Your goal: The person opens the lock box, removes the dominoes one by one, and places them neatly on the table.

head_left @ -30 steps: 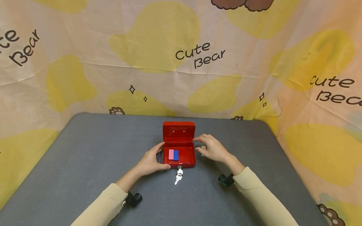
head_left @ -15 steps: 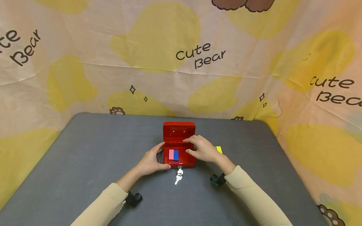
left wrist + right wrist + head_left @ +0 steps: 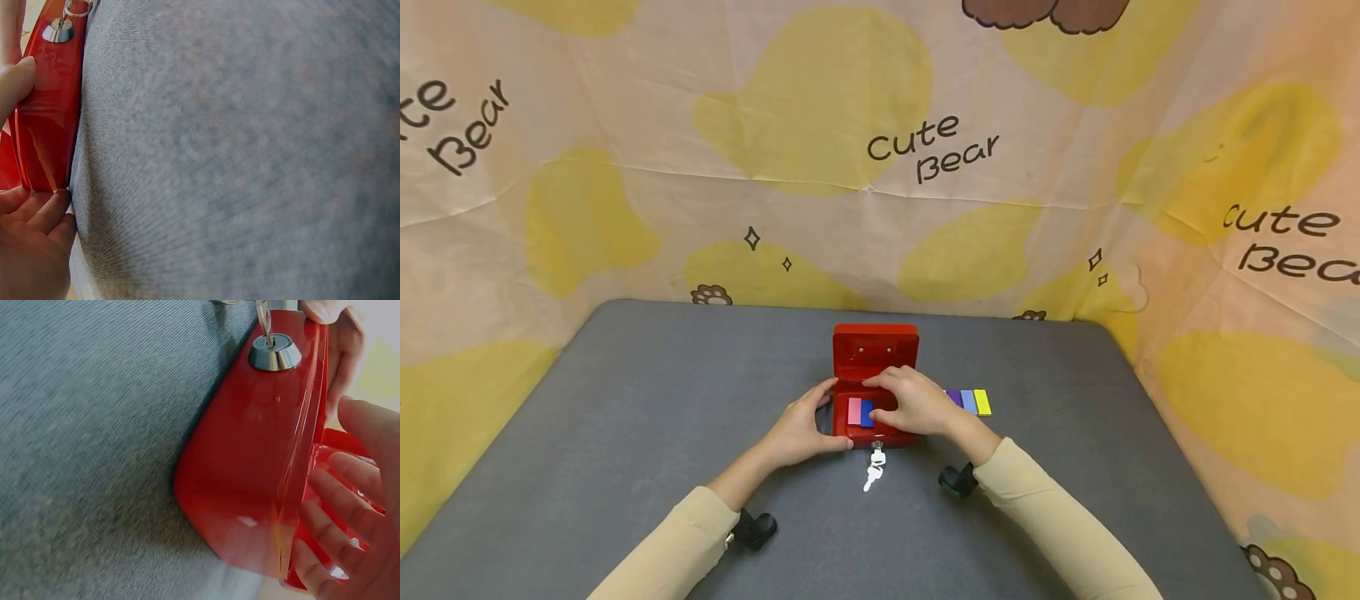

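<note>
A red cash box (image 3: 895, 439) stands with its lid (image 3: 876, 354) raised. A pink block (image 3: 853, 412) and a blue block (image 3: 867, 407) lie side by side inside. My left hand (image 3: 793, 429) holds the box at its left side, thumb on the front edge and fingers round the back. Over the box's interior is my right hand (image 3: 916, 404), thumb close to the blue block. Its fingers are spread and apart from the thumb in the right wrist view, with nothing seen between them. Keys (image 3: 874, 468) hang from the front lock (image 3: 275, 352).
Right of the box, partly behind the right hand, a row of blocks shows purple (image 3: 954, 397), light blue (image 3: 969, 402) and yellow (image 3: 982, 402). All stand on a grey tabletop (image 3: 662, 400). A printed cloth (image 3: 820, 100) hangs behind the table.
My right hand has moved left, from beside the box to over its inside, uncovering blocks at the right. The left hand, box and inner blocks have stayed put.
</note>
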A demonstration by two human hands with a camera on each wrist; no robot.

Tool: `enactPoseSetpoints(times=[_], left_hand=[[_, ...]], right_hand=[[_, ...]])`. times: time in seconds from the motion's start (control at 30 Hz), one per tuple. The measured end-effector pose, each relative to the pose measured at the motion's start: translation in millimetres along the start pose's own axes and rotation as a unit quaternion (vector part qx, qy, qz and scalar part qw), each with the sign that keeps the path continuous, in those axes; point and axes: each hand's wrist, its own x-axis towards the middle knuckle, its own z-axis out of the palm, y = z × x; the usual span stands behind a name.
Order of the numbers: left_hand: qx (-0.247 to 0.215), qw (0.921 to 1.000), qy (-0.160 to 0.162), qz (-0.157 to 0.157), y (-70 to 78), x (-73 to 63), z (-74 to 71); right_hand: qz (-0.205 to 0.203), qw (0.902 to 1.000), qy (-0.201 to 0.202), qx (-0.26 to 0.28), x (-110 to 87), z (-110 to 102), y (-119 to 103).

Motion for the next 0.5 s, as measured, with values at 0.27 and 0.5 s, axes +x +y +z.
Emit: enactPoseSetpoints(times=[0.27,0.5], left_hand=[[0.001,1.0000,0.000,0.002,1.4,-0.6,-0.1],[0.000,1.0000,0.004,0.008,0.3,-1.1,-0.4]], right_hand=[[-0.002,0.9996,-0.025,-0.015,6.9,4.9,-6.6],[0.000,0.9992,-0.038,-0.010,12.3,10.7,-12.7]])
